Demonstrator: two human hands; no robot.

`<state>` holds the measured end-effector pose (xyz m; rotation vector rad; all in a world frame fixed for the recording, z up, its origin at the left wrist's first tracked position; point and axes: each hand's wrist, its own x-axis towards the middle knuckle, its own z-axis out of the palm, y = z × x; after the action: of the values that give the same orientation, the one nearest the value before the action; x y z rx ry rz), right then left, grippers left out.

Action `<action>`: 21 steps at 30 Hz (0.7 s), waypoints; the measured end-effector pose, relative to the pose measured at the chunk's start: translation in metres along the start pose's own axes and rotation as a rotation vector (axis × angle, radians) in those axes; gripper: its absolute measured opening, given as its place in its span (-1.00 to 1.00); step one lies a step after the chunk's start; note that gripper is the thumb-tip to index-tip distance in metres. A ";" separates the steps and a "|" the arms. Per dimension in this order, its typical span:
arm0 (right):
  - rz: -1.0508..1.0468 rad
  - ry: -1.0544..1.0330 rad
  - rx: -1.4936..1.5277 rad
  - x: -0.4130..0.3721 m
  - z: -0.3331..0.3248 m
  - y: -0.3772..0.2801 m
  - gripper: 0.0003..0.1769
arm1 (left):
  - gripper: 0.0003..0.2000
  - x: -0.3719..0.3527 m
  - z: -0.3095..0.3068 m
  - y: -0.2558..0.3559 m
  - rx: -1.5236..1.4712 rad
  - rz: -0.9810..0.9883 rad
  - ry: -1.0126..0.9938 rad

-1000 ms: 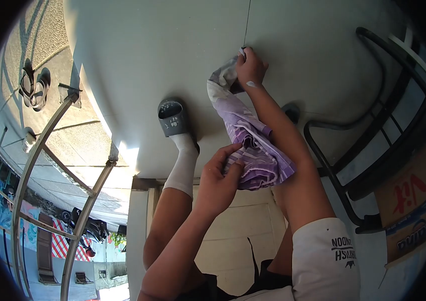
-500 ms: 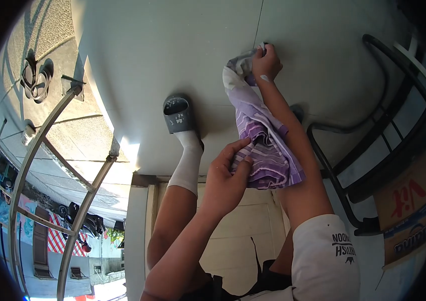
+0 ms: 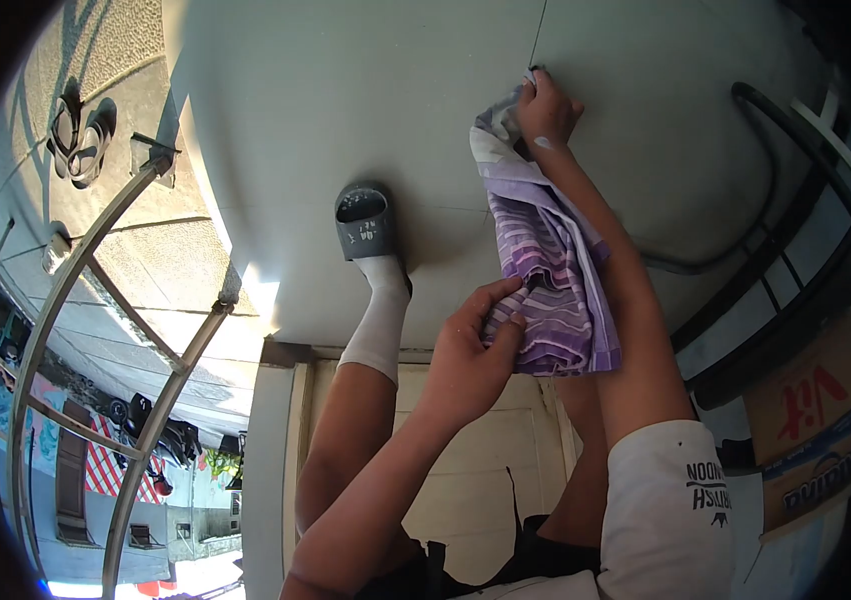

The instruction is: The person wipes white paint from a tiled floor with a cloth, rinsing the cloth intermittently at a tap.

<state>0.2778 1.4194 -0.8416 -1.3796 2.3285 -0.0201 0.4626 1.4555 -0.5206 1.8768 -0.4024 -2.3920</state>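
A purple, white and grey striped cloth (image 3: 545,235) hangs in folds between my hands, over the floor. My left hand (image 3: 477,350) pinches its lower, purple part between thumb and fingers. Farther out, my right hand (image 3: 550,108) is closed on the grey-white end, its arm running along the cloth's right side. Left of the cloth, a dark slide sandal (image 3: 363,222) is on my foot, over a white sock (image 3: 375,315). My other foot is hidden behind the cloth and arm.
A black metal-framed chair (image 3: 795,270) stands at the right, near a cardboard box (image 3: 810,430). A metal railing (image 3: 95,250) runs along the left, with a pair of sandals (image 3: 80,140) on the paving beyond. A pale panelled door (image 3: 435,450) is below.
Both hands and the cloth have shifted a little to the right, the right hand also slightly farther out. The cloth looks more stretched out between them.
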 end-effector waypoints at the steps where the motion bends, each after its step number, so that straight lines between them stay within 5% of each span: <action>1: 0.018 0.017 0.001 -0.004 0.001 0.000 -0.83 | -0.61 0.002 -0.001 0.004 0.000 0.011 0.003; 19: -0.054 -0.140 -0.085 -0.054 0.015 0.025 -0.72 | -0.64 0.001 -0.001 -0.010 0.043 0.020 -0.001; 21: -0.149 -0.120 -0.067 -0.040 0.003 0.025 -0.84 | -0.65 -0.003 0.005 -0.007 -0.010 -0.049 -0.002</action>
<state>0.2748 1.4660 -0.8357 -1.5408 2.1421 0.0942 0.4596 1.4638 -0.5190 1.9023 -0.3474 -2.4216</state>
